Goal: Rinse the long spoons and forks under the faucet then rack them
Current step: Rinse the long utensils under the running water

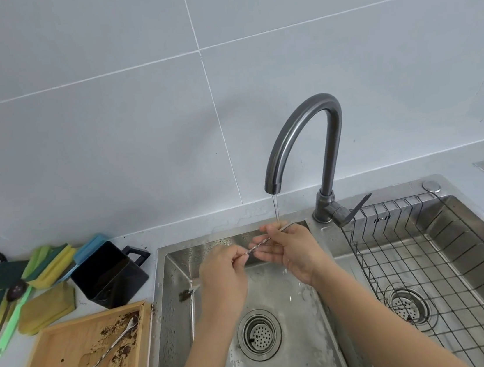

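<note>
- Plainly the rinse step is in hand: both hands hold one twisted-stem utensil (257,245) under the faucet (302,142), whose thin water stream (275,208) falls at twelve o'clock from the hands.
- Left hand (222,272) pinches the stem's lower end between thumb and fingertips; right hand (293,248) closes loosely round the upper end; spoon or fork, I cannot tell.
- Another long spoon (103,354) lies on the dirty wooden tray (63,351), at eight o'clock from the sink (167,284).
- Next, judging by the task, a carry to the wire rack (426,252) at three o'clock, keeping the wet stem from slipping.
</note>
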